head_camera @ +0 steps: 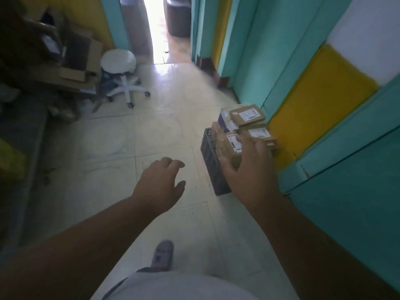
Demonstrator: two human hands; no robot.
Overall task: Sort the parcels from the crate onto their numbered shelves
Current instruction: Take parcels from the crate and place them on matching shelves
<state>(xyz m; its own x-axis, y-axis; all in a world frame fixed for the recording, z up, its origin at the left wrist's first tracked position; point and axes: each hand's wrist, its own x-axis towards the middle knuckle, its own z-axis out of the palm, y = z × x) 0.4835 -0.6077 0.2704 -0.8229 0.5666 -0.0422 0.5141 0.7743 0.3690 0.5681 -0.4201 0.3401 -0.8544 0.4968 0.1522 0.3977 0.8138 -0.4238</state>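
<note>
A dark crate [213,165] stands on the floor against the teal and yellow wall at the right. Several brown cardboard parcels with white labels are piled in it: one at the back [246,114], one at the right [258,133], one at the front [229,146]. A purple and white packet [225,122] lies among them. My right hand [249,167] is spread over the front parcel, fingers apart, touching or just above it; I cannot tell which. My left hand [160,182] hovers over the floor left of the crate, loosely open and holding nothing.
A white swivel stool [121,68] stands at the back left next to a pile of open cardboard boxes [73,59]. A bright doorway [155,29] lies straight ahead. My foot in a grey shoe [163,254] is on the pale tiled floor [108,148].
</note>
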